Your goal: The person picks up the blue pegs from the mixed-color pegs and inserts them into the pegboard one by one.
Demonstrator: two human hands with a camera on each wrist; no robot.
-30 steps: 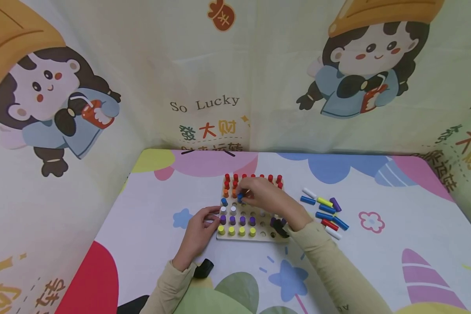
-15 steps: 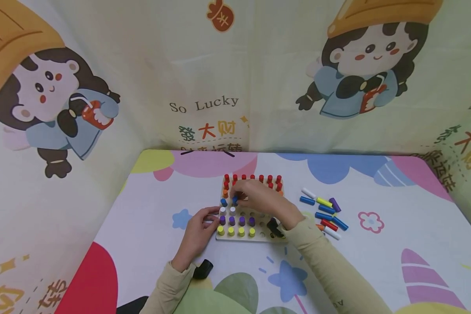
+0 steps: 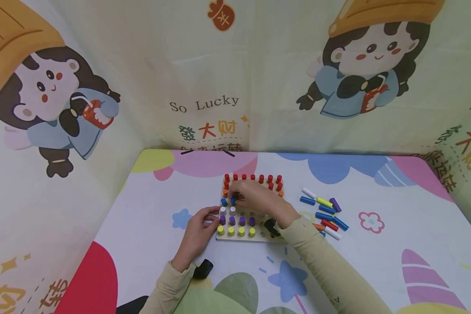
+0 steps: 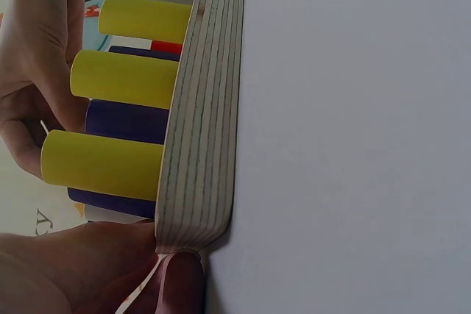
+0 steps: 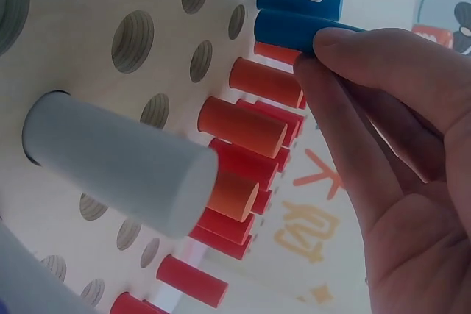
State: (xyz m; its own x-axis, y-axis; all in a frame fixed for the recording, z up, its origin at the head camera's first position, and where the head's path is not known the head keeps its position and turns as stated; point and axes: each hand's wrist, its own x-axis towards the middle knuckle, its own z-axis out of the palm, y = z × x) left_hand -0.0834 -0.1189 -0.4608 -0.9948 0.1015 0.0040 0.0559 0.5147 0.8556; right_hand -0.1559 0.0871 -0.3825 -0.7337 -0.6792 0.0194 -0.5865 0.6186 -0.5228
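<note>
A wooden pegboard [image 3: 235,238] carries rows of coloured pegs: red at the back, then orange, blue, white, purple and yellow. My right hand [image 3: 259,198] reaches over it and pinches a blue peg [image 5: 283,31] between thumb and fingertips. That peg stands at the board, beside another blue peg [image 3: 223,202] at the row's left end; its lower end seems to meet the board. With thumb and fingers, my left hand [image 3: 199,226] holds the board's left edge. In the left wrist view, those fingertips grip a front corner beside the yellow pegs [image 4: 103,159].
Loose pegs in several colours, among them a purple peg [image 3: 335,204], lie in a pile right of the board. Bare holes [image 5: 133,42] show in the board around a standing white peg [image 5: 118,163]. A patterned cloth [image 3: 141,209] covers the table.
My right hand has moved slightly left with the blue peg and lowered it to the spot beside the first blue peg. The left hand stays at the board's edge.
</note>
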